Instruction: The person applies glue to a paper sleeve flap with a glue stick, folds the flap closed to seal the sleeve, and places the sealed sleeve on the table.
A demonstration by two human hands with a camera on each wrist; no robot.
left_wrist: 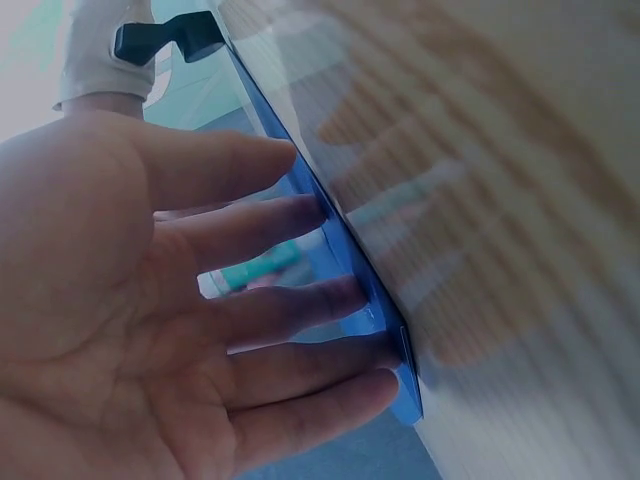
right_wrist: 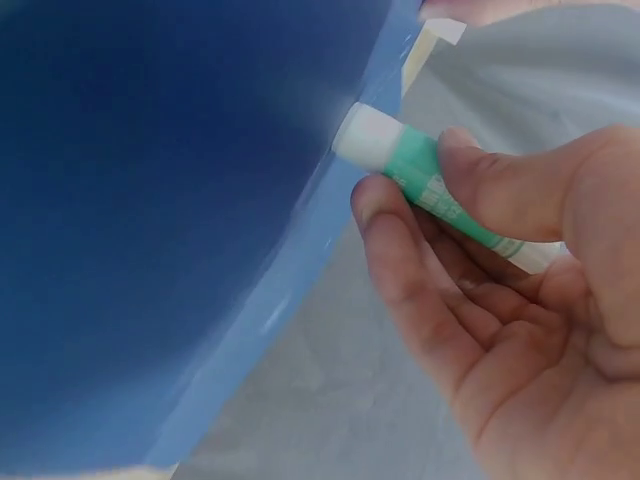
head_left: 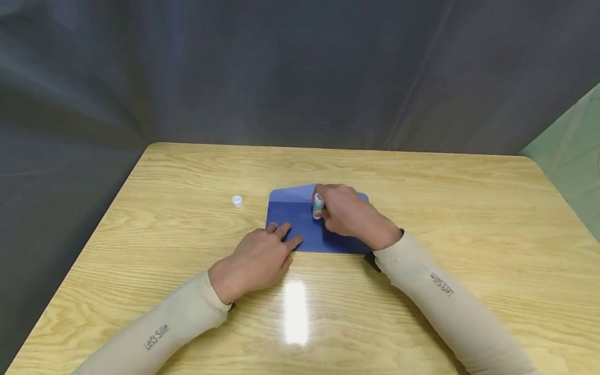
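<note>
Your right hand (head_left: 348, 211) holds a green-and-white glue stick (right_wrist: 412, 162) against a blue envelope (head_left: 300, 211) on the wooden worktop (head_left: 187, 234).
Nearest you, your left hand (head_left: 257, 258) has its fingers apart and nearly straight, several tips resting on the envelope's near left corner. Beyond it, your right thumb and fingers are clamped round the glue stick; its white end meets the envelope along the border of the paler flap (head_left: 292, 195), though your hand hides that contact from the head view and covers part of the flap. In the left wrist view the stick is blurred, partly hidden behind your fingers. Well left of the envelope sits a small white cap (head_left: 237, 201). A dark curtain (head_left: 281, 73) behind is cut off above.
</note>
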